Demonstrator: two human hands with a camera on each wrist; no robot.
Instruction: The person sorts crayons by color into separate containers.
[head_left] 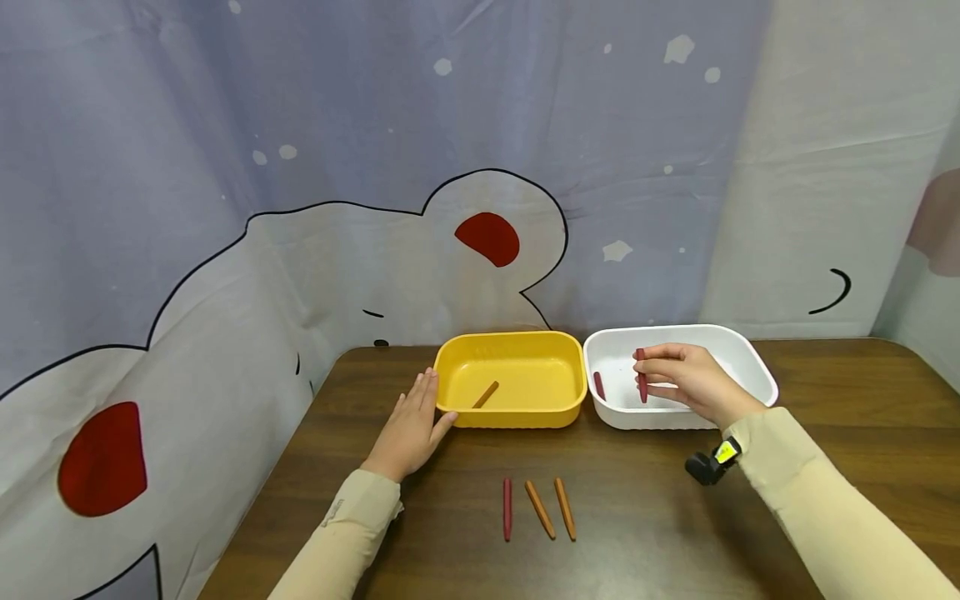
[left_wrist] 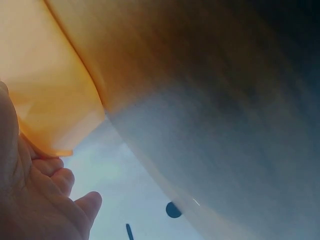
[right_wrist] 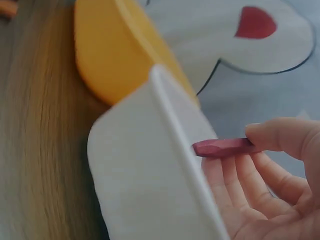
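My right hand (head_left: 693, 382) pinches a dark red crayon (head_left: 642, 382) between thumb and fingers, held upright above the white bin (head_left: 660, 420). In the right wrist view this crayon (right_wrist: 222, 148) shows just past the bin's rim. Inside the white bin, at its left end, lies another dark red crayon (head_left: 598, 385). With straight fingers, my left hand (head_left: 407, 429) rests against the left side of the yellow bin (head_left: 517, 418), which holds an orange-brown crayon (head_left: 486, 394).
On the wooden table (head_left: 637, 533) in front of the bins lie one dark red crayon (head_left: 507, 510) and two orange-brown crayons (head_left: 566, 509). The bins stand side by side. A printed curtain (head_left: 360, 108) hangs behind the table and along its left.
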